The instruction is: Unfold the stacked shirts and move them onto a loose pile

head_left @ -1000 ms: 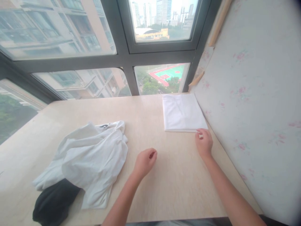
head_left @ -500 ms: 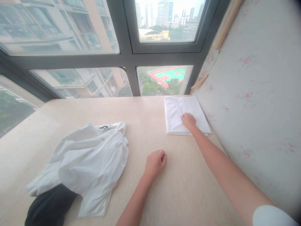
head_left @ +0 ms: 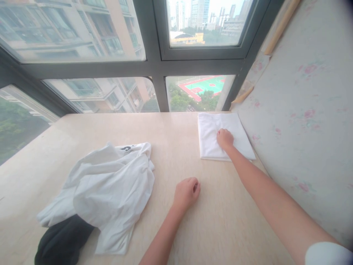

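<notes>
On the right of the sill lies a neatly folded white garment (head_left: 206, 143), a flat square close to the wall. My right hand (head_left: 225, 139) rests on top of it, fingers curled into a loose fist. My left hand (head_left: 186, 193) sits on the bare surface in the middle, its fingers curled in; nothing shows in them. Over on the left lies a crumpled white shirt (head_left: 110, 191) with a dark print at its far edge. A black piece of cloth (head_left: 64, 241) pokes out from under the shirt's near left side.
A pale, wide windowsill (head_left: 168, 136) holds everything. Dark window frames (head_left: 154, 70) close off its far side. A wall with flowered paper (head_left: 298, 121) stands along the right, its paper torn near the window corner.
The whole view has shifted slightly, so everything appears a little further right. Both hands keep the same curled pose and place, and the clothes lie as before.
</notes>
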### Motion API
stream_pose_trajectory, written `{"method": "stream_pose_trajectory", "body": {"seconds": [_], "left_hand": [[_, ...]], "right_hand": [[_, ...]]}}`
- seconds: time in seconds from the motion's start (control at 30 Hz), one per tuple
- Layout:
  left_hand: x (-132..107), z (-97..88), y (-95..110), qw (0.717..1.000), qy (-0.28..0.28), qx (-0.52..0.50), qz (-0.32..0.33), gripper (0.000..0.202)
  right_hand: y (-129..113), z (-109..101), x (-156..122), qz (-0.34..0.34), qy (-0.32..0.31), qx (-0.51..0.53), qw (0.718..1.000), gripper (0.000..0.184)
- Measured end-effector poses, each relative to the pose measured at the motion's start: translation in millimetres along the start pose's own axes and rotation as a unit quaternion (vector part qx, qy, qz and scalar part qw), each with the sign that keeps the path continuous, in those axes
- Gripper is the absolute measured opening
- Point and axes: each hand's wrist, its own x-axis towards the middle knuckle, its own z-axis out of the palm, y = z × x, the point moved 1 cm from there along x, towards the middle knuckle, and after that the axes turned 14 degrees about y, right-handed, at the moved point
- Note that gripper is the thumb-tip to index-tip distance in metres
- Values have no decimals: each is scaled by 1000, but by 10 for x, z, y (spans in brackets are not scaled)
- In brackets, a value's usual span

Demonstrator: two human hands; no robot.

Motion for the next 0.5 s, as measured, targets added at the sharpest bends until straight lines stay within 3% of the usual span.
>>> {"method": "stream_pose_trajectory", "body": {"seconds": [0.5], "left_hand": [[8,11,-1,1000,-2,1,-6,22]], "right_hand": [[17,34,4,0,14,-8,1000,32]]}}
